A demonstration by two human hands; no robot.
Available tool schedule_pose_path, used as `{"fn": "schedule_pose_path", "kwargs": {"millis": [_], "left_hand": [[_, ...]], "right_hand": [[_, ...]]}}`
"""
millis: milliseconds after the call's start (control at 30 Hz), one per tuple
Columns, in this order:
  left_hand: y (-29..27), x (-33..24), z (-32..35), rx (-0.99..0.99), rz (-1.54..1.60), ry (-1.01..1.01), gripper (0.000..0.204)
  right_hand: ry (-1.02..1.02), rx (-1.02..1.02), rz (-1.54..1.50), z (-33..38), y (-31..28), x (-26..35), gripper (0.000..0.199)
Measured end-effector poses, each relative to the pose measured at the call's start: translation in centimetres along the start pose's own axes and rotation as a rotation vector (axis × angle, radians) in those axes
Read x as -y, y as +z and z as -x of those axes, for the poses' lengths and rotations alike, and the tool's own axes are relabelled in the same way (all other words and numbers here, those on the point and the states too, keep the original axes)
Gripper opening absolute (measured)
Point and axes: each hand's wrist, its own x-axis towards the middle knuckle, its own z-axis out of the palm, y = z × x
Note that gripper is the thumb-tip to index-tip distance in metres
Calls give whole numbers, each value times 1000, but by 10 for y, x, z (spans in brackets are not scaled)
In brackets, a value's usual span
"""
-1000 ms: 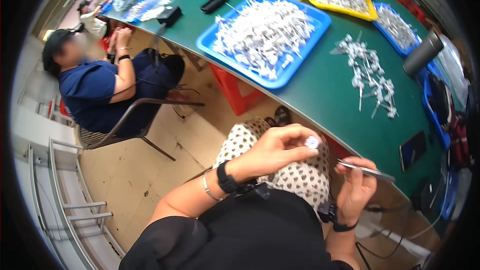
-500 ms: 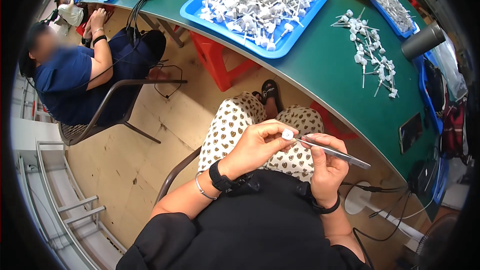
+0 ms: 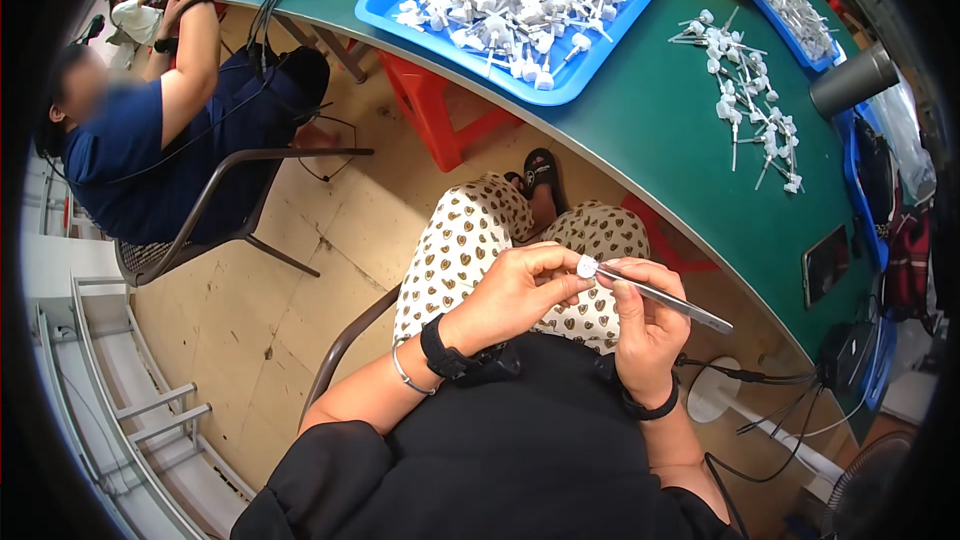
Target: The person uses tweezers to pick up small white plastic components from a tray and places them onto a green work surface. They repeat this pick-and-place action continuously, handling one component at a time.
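Small white part: you pinch a small white round piece (image 3: 587, 266) at your fingertips, held over your lap, well short of the tabletop.
Tweezers: the metal tweezers (image 3: 665, 297) meet the white piece with their tips; the far end points off to your right.
Left hand: your left hand (image 3: 515, 292) is closed narrowly, thumb and forefinger holding the white piece.
Right hand: your right hand (image 3: 645, 325) is wrapped around the tweezers, gripping them.
Progress: judging by the layout, you are mid-way through one piece; a row of white stemmed parts (image 3: 750, 105) lies loose on the green tabletop (image 3: 660, 130), and the blue tray (image 3: 590, 65) is heaped with many more, so much looks left.
Surroundings: another person in a dark blue top (image 3: 120, 160) sits on a chair to your left, arms raised to the tabletop.
Hard to see: the white piece is too small to show what the tweezer tips do to it; further blue and yellow trays are cut off at the upper edge.
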Motion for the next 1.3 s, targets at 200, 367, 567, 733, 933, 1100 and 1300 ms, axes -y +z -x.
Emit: {"fn": "schedule_pose_path", "kwargs": {"millis": [200,367,567,733,933,1100,1300], "left_hand": [[2,2,-1,-34,-127,85,11],[4,7,-1,-69,-226,212,10],[6,5,1,-92,-241,248,10],[6,8,2,-106,-283,303,10],[7,8,2,-115,-257,297,10],[8,10,2,-118,-249,302,9],[8,10,3,-119,-265,307,9]], "right_hand": [[16,-7,-43,-2,1,2,13],[18,-1,-37,-2,1,0,12],[107,-15,-45,-1,0,3,9],[146,-24,-74,-2,0,5,9],[150,-18,-108,-1,-1,4,10],[155,-15,-127,-1,-1,4,10],[157,-11,-123,1,-2,2,11]]}}
